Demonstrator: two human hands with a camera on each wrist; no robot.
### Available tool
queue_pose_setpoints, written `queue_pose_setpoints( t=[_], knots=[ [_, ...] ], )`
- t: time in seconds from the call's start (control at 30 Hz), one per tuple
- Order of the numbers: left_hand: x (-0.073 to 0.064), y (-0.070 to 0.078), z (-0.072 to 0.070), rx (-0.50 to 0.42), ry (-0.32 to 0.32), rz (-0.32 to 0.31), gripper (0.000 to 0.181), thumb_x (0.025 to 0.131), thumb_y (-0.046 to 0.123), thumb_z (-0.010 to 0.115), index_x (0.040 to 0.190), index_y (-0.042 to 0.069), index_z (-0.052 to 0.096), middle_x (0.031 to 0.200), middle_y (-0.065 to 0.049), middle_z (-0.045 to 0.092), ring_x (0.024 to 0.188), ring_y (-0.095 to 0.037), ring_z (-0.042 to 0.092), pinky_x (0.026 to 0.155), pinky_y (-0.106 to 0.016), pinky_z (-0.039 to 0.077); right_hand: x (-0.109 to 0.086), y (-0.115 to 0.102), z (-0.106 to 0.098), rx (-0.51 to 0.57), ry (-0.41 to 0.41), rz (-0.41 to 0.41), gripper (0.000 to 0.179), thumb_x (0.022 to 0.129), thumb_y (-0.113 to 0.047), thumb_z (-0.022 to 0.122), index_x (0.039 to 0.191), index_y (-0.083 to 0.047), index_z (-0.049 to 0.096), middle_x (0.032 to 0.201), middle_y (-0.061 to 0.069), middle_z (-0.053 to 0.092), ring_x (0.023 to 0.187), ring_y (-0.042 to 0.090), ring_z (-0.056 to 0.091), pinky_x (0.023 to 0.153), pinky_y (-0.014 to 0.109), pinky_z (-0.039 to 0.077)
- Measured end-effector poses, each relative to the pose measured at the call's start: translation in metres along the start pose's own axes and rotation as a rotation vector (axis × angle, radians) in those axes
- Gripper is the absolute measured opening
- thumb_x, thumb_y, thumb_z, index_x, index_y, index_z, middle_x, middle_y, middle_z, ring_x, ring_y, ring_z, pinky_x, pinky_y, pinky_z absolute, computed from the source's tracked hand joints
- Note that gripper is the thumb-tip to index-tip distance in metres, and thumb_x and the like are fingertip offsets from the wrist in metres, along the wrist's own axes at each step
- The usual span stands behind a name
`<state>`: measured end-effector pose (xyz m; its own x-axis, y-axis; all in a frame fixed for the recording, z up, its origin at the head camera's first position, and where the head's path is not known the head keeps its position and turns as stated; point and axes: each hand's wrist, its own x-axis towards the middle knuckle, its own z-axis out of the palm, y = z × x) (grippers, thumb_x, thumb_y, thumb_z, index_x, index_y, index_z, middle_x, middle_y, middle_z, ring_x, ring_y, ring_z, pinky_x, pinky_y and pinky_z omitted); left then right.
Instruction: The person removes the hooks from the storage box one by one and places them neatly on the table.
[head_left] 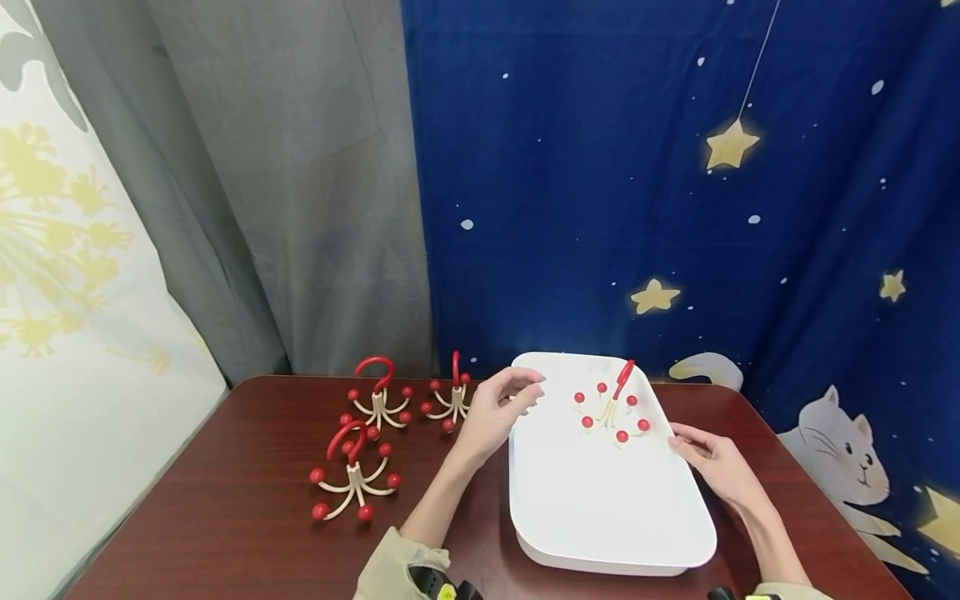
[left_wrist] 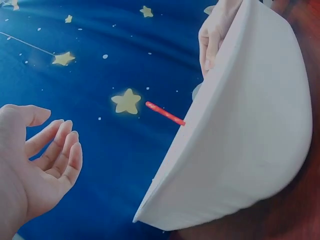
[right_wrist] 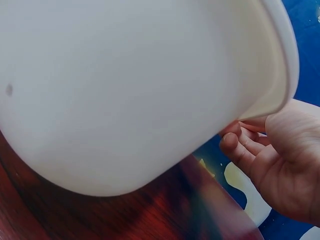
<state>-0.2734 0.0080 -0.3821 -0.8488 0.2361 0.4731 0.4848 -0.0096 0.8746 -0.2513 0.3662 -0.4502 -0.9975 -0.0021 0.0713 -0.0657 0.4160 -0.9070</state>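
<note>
A white tray [head_left: 607, 517] with rounded corners sits on the table. In it stands a hanger [head_left: 611, 410] with a red hook on top and cream arms tipped with red balls; only its red hook [left_wrist: 165, 113] shows above the rim in the left wrist view. My left hand [head_left: 498, 412] is over the tray's left edge, fingers loosely bent, holding nothing. My right hand [head_left: 712, 467] holds the tray's right rim, its fingers curled at the edge in the right wrist view.
Left of the tray, three similar hangers stand on the dark red wooden table [head_left: 225, 492]: one at the front [head_left: 354, 477], one behind it [head_left: 378, 404] and one [head_left: 455, 400] partly behind my left hand. A blue star-patterned curtain [head_left: 570, 208] hangs behind.
</note>
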Motion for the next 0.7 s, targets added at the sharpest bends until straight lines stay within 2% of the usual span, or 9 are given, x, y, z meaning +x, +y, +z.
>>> queue_pose_setpoints(
  t=[0.23, 0.47, 0.57, 0.7],
  knots=[
    [0.013, -0.001, 0.012, 0.010, -0.010, -0.018, 0.022, 0.098, 0.014, 0.066, 0.115, 0.002, 0.070, 0.101, -0.011, 0.072, 0.089, -0.019, 0.066, 0.077, -0.031, 0.056, 0.001, 0.000, 0.000, -0.003, -0.008, -0.013, 0.055, 0.102, -0.021, 0.063, 0.142, 0.013, 0.046, 0.127, 0.033, 0.060, 0.094, 0.017, 0.069, 0.076, 0.027, 0.058],
    [0.025, -0.004, 0.023, 0.007, 0.001, 0.006, 0.021, 0.097, 0.011, 0.065, 0.115, 0.000, 0.070, 0.101, -0.014, 0.072, 0.087, -0.021, 0.066, 0.076, -0.035, 0.058, 0.001, -0.001, 0.000, -0.008, -0.010, -0.010, 0.056, 0.102, -0.022, 0.063, 0.142, 0.013, 0.046, 0.127, 0.033, 0.060, 0.096, 0.021, 0.070, 0.076, 0.029, 0.059],
    [0.028, -0.006, 0.030, 0.012, 0.000, -0.016, 0.021, 0.098, 0.013, 0.065, 0.115, 0.002, 0.070, 0.101, -0.013, 0.071, 0.088, -0.022, 0.066, 0.076, -0.034, 0.058, 0.000, -0.002, 0.000, -0.011, -0.010, -0.004, 0.056, 0.102, -0.022, 0.063, 0.142, 0.013, 0.046, 0.127, 0.033, 0.061, 0.096, 0.021, 0.069, 0.076, 0.029, 0.059],
    [0.034, -0.007, 0.042, 0.006, -0.006, -0.053, 0.021, 0.098, 0.015, 0.066, 0.115, 0.002, 0.069, 0.100, -0.012, 0.071, 0.088, -0.019, 0.065, 0.075, -0.027, 0.056, -0.001, -0.002, -0.001, -0.019, -0.003, 0.003, 0.055, 0.102, -0.022, 0.063, 0.142, 0.012, 0.047, 0.127, 0.032, 0.061, 0.096, 0.020, 0.069, 0.076, 0.028, 0.058]
  ],
)
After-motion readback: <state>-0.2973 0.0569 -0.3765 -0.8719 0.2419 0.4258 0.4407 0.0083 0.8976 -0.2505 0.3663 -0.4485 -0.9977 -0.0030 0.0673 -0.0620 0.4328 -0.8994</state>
